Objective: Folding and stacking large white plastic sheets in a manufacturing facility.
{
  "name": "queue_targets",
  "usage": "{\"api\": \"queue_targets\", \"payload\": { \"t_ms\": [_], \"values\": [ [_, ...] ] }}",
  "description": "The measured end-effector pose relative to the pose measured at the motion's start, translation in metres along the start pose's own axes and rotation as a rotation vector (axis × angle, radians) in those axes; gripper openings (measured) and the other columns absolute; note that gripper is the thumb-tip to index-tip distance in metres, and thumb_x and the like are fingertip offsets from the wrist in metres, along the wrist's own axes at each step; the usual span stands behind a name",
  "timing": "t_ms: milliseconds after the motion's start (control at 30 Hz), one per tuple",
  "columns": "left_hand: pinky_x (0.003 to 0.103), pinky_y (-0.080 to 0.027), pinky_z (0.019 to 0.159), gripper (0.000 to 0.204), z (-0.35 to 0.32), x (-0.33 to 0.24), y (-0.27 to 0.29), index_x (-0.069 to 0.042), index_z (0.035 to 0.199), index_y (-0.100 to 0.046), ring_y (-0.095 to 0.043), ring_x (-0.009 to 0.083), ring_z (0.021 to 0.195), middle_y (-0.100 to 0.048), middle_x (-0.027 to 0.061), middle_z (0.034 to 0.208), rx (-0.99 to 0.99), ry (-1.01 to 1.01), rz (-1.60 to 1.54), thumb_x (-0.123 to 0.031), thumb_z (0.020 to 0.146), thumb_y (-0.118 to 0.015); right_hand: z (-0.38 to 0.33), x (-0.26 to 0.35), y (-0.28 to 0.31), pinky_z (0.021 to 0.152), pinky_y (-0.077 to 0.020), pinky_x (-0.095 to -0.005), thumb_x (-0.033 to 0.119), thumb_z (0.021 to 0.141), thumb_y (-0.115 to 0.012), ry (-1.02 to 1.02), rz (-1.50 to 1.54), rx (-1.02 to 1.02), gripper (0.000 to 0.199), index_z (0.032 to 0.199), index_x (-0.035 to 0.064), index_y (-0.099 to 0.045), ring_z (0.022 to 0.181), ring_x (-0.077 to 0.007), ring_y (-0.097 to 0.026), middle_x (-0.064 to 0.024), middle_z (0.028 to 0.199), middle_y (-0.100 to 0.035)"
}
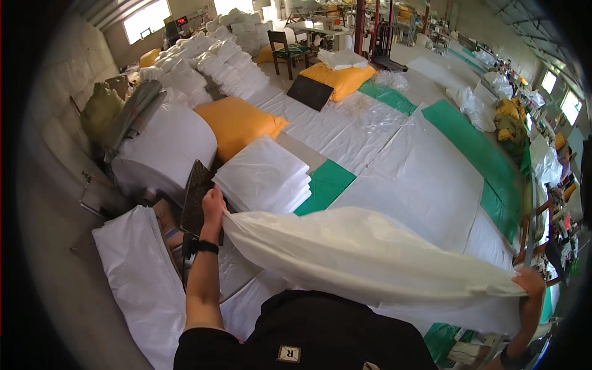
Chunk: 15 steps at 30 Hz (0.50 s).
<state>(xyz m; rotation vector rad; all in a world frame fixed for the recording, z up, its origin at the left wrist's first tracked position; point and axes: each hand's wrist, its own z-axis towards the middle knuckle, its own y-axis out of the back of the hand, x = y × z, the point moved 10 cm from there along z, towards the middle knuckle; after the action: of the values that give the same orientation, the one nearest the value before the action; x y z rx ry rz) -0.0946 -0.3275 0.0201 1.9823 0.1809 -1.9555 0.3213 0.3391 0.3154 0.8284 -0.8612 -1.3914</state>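
Observation:
A wide white plastic sheet [364, 253] hangs stretched between my two hands in front of my body. My left hand [213, 206] is closed on one of its corners, beside a dark board [196, 191]. Far out to the right, my right hand [529, 282] grips the opposite corner. The sheet sags and billows a little in the middle. Just beyond my left hand lies a stack of folded white sheets [262, 176]. A second pile of white sheets [140, 277] drapes down at the lower left.
A large white roll [166, 148] stands at the left, with a yellow stuffed sack [237, 126] next to it. White and green sheeting [475, 154] covers the floor. Farther back are heaped white bundles [228, 65], another yellow sack [339, 79] and a chair [287, 52].

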Motion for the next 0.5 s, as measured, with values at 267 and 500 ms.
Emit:
{"api": "queue_targets", "payload": {
  "t_ms": [267, 500],
  "values": [
    [0.060, -0.019, 0.105, 0.102, -0.255, -0.035, -0.181, -0.007, 0.140, -0.029, -0.028, 0.0333, 0.134, -0.033, 0.0135, 0.143, 1.160, -0.895, 0.923, -0.045, 0.060, -0.079, 0.003, 0.045, 0.061, 0.064, -0.0496, -0.0324, 0.007, 0.065, -0.060, -0.254, -0.113, -0.051, 0.015, 0.076, -0.0024, -0.066, 0.066, -0.0278, -0.065, -0.0168, 0.071, -0.065],
    [0.044, -0.049, 0.062, 0.016, -0.217, 0.064, -0.281, -0.014, 0.089, -0.065, -0.063, 0.0331, 0.077, -0.065, 0.0108, 0.079, 0.995, -0.675, 0.470, -0.020, 0.074, -0.067, -0.013, 0.014, 0.026, 0.084, -0.0444, -0.0377, -0.004, 0.061, -0.055, -0.592, 0.038, 0.214, 0.024, 0.077, 0.0073, -0.070, 0.085, -0.0277, -0.065, -0.0131, 0.081, -0.068]
  ]
}}
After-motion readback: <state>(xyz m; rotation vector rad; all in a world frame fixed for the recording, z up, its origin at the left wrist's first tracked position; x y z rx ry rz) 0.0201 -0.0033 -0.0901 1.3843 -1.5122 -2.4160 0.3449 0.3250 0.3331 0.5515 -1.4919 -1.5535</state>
